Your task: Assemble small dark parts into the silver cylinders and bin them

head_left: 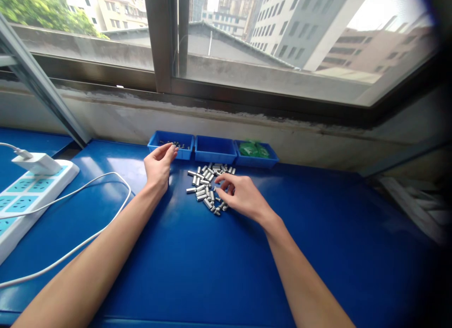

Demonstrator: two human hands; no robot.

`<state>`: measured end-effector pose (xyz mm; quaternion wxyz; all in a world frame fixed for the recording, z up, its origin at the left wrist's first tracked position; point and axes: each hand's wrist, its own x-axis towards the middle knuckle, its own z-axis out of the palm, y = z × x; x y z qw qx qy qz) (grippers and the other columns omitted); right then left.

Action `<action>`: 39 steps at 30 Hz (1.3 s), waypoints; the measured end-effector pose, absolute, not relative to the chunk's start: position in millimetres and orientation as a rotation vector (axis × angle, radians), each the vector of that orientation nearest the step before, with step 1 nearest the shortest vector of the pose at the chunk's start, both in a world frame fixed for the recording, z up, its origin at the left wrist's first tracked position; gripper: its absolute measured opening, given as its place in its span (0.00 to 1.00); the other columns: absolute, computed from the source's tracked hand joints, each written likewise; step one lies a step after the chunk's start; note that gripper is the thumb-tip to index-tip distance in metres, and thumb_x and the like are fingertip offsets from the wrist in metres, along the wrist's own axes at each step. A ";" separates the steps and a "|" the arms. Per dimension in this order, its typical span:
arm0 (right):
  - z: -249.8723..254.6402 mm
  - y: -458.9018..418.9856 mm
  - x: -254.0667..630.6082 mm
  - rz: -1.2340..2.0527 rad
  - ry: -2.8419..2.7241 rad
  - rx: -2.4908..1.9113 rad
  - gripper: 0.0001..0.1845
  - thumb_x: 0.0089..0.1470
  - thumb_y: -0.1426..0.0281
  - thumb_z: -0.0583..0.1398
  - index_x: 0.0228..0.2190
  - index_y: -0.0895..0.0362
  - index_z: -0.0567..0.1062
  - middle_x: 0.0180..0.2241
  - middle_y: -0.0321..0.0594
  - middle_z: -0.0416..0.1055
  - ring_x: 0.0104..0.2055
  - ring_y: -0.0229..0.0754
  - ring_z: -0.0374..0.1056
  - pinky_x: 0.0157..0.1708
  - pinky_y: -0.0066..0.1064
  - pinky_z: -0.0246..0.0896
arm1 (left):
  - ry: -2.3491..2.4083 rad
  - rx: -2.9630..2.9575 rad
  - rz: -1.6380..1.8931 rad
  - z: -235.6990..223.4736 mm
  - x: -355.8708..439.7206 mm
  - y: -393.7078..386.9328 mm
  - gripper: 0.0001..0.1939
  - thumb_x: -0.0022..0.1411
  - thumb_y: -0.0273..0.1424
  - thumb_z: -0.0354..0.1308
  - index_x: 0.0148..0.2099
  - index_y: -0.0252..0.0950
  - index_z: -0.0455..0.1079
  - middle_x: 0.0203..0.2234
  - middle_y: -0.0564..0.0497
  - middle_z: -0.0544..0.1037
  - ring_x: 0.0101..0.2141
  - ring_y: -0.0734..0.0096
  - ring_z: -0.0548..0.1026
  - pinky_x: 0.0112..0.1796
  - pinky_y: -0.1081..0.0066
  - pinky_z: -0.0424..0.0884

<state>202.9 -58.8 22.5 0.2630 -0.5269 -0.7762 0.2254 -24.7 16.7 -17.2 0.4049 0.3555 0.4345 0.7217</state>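
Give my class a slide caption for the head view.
Left hand near the leftmost blue bin, right hand at a pile of metal pieces on a blue table.

Reading the dial from your metal pieces: bright silver-grey, dark-shaded. You work on deep blue tabletop, pale sheen. At your 12 o'clock, three bins, blue. 2 o'clock: bag, vivid green. 9 o'clock: power strip white, panels light blue, dark slot pattern; cable white.
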 end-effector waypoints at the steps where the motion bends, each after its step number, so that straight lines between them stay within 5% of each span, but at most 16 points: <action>1: 23.2 -59.3 203.2 0.614 -2.133 -1.407 0.12 0.51 0.73 0.60 0.39 0.53 0.78 0.27 0.34 0.77 0.26 0.36 0.69 0.28 0.26 0.60 | 1.093 0.908 1.813 -15.9 -23.4 15.5 0.20 0.51 0.38 0.69 0.43 0.31 0.76 0.39 0.42 0.81 0.42 0.63 0.81 0.49 0.64 0.75; 7: 23.4 -59.4 205.5 0.653 -2.212 -1.384 0.20 0.45 0.78 0.58 0.41 0.53 0.78 0.31 0.33 0.77 0.24 0.34 0.67 0.27 0.25 0.60 | 1.106 1.079 1.661 -5.3 -10.7 3.8 0.16 0.56 0.37 0.65 0.42 0.31 0.78 0.40 0.41 0.82 0.40 0.61 0.81 0.42 0.64 0.78; 15: 15.4 -56.8 201.7 0.481 -2.260 -1.382 0.17 0.48 0.80 0.58 0.40 0.54 0.77 0.35 0.38 0.76 0.32 0.38 0.70 0.33 0.28 0.61 | 1.144 1.234 1.568 -8.8 -8.8 1.6 0.15 0.59 0.38 0.63 0.44 0.33 0.78 0.40 0.43 0.82 0.37 0.62 0.82 0.36 0.69 0.77; 39: 9.6 -56.9 195.1 0.257 -2.278 -1.434 0.14 0.52 0.80 0.58 0.38 0.54 0.77 0.38 0.40 0.76 0.38 0.42 0.72 0.40 0.30 0.62 | 1.074 1.565 1.339 -2.8 0.9 -11.5 0.14 0.61 0.36 0.59 0.45 0.34 0.78 0.34 0.46 0.82 0.31 0.68 0.80 0.35 0.72 0.75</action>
